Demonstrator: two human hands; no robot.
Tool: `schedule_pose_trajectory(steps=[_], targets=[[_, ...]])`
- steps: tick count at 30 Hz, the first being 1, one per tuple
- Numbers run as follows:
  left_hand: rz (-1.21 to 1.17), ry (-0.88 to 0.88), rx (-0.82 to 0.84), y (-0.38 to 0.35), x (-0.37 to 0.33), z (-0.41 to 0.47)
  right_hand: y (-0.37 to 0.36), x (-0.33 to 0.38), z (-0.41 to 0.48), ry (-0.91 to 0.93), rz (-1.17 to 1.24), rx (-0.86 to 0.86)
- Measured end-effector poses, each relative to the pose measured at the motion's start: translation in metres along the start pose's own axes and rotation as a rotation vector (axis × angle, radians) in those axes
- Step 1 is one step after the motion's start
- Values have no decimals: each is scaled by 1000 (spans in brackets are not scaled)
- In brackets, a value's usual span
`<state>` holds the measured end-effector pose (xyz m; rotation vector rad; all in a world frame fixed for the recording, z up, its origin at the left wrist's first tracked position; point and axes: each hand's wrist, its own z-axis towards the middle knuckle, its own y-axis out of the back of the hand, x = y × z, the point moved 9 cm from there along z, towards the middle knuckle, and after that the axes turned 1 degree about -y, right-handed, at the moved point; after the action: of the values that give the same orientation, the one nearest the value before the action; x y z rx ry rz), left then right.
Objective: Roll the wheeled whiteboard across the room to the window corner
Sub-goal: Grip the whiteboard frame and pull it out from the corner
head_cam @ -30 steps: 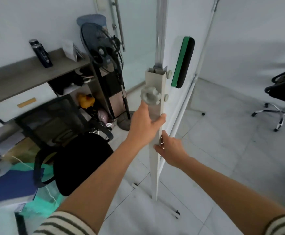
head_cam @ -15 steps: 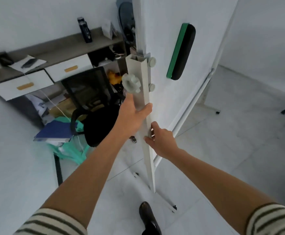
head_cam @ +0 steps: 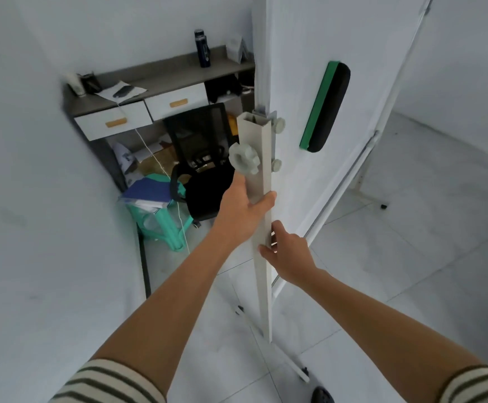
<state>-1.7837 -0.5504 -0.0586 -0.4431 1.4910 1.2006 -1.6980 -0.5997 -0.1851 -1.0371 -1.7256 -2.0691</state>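
The wheeled whiteboard (head_cam: 300, 91) stands upright just ahead of me, its white face running away to the right. A green and black eraser (head_cam: 325, 107) sticks to that face. My left hand (head_cam: 244, 209) grips the near white upright post (head_cam: 263, 175) just below a grey knob (head_cam: 244, 159). My right hand (head_cam: 287, 253) holds the same post lower down, fingers wrapped around its edge. The stand's foot bar (head_cam: 280, 356) with a small caster (head_cam: 305, 370) rests on the tiled floor by my shoe.
A white wall (head_cam: 48, 228) is close on the left. Behind the board stand a grey desk with two drawers (head_cam: 138, 88), a black mesh chair (head_cam: 202, 158), a green stool with folders (head_cam: 161, 210) and a dangling cord. Tiled floor (head_cam: 411, 242) spreads to the right.
The board and my view have swung left. The fan is gone behind the board, the desk and left wall fill more of the view, and the office chair at right is out of sight. Both hands kept their grip.
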Motion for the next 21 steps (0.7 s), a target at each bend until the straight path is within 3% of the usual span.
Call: schedule_pose_trajectory(steps=[9,15,21], targets=[[66,73,-50,55,12,-123,-46,56,-108,31,53,58],[81,145,-179,85,10,-202,-65,87,-173,91,106,121],[55,226,-377,99,7,-302,-80,116,-253,267,102,187]])
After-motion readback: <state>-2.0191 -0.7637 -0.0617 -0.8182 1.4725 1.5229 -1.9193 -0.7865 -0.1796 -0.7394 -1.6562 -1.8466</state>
